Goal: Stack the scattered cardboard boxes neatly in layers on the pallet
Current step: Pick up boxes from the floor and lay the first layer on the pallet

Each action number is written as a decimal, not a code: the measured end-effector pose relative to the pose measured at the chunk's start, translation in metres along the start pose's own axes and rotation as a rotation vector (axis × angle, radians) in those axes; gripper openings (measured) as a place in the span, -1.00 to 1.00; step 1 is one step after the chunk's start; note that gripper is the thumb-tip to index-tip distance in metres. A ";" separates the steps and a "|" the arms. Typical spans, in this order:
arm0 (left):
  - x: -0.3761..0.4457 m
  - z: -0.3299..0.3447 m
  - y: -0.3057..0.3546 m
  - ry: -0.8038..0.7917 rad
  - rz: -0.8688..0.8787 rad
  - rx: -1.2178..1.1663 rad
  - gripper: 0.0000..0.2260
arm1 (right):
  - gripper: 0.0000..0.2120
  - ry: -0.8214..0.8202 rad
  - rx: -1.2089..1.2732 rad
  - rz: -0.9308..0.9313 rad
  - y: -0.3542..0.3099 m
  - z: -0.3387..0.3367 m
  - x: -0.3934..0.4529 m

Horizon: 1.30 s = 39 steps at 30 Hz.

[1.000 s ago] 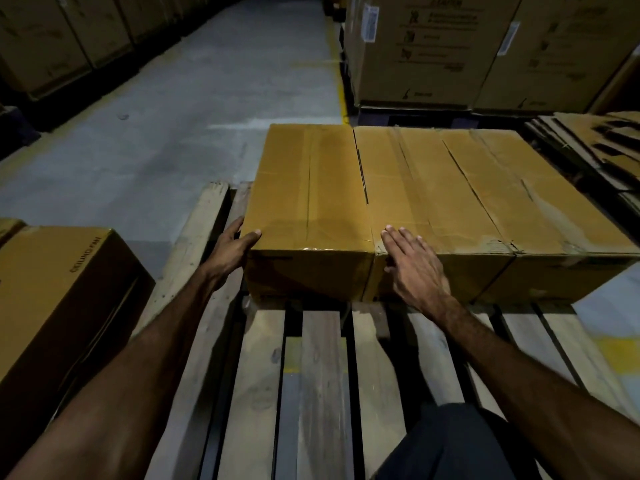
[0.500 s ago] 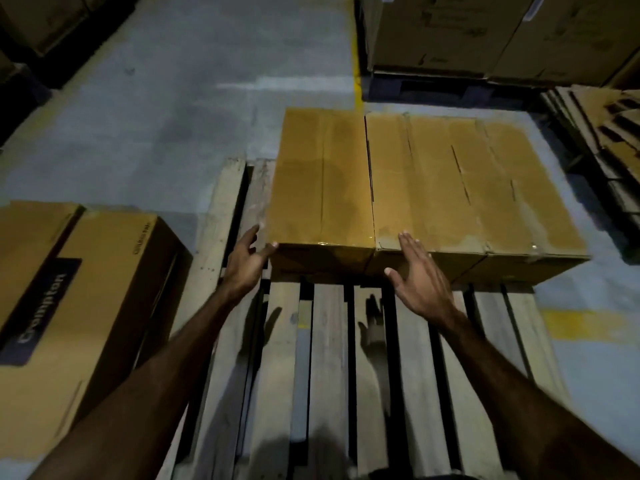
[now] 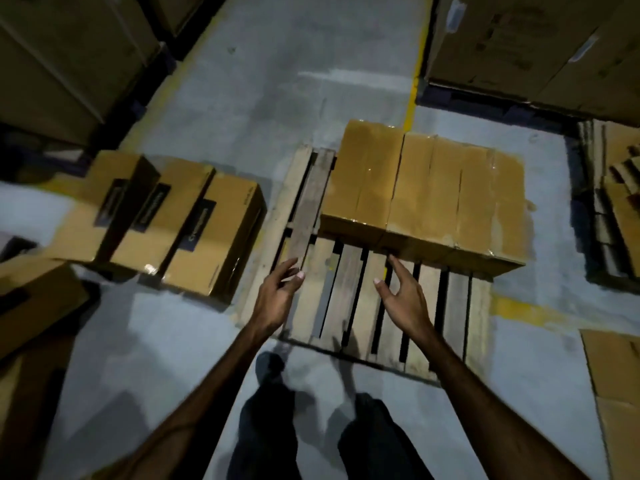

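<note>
- So my left hand (image 3: 277, 299) hung over the near left part of the wooden pallet (image 3: 349, 306), middle of the frame, fingers loose and a bit spread, holding nothing.
- Right hand (image 3: 403, 297) was the same deal, over the slats just right of it, fingers relaxed, nothing in them, index pointing up toward the boxes.
- Neither hand touched any cardboard as far as I could see.
- Row of taped cardboard boxes (image 3: 426, 195) sat packed side by side on the far half of the pallet, one layer, near half bare slats.
- Loose labelled boxes (image 3: 166, 220) lay on the grey floor (image 3: 242, 98) at left of frame, just beside the pallet, tilted against each other.
- One more box (image 3: 31, 299) at the far left edge, blurry.
- Flattened cardboard (image 3: 616, 393) lower right, big stacked cartons (image 3: 536, 46) upper right.
</note>
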<state>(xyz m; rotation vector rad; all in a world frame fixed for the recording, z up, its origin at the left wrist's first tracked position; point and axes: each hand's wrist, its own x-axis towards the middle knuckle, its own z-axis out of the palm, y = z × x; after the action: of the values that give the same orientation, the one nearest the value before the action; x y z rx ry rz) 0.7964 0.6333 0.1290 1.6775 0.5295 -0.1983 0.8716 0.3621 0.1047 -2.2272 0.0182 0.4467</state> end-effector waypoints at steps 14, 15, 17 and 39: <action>-0.277 0.084 -0.008 0.621 -0.134 -0.333 -0.54 | -0.40 -0.377 0.094 -0.269 -0.036 -0.043 -0.151; -0.289 0.087 -0.012 0.649 -0.136 -0.345 -0.59 | -0.41 -0.404 0.083 -0.285 -0.039 -0.044 -0.156; -0.312 0.092 -0.021 0.707 -0.139 -0.367 -0.61 | -0.42 -0.464 0.059 -0.332 -0.045 -0.042 -0.165; -0.643 0.267 -0.183 1.617 -0.409 -0.911 -0.42 | -0.50 -1.322 -0.404 -0.861 -0.020 0.078 -0.457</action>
<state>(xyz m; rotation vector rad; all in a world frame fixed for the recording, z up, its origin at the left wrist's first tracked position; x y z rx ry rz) 0.1939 0.2438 0.1880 0.4859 1.7947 1.0654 0.4228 0.3707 0.2216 -1.6302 -1.7259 1.3587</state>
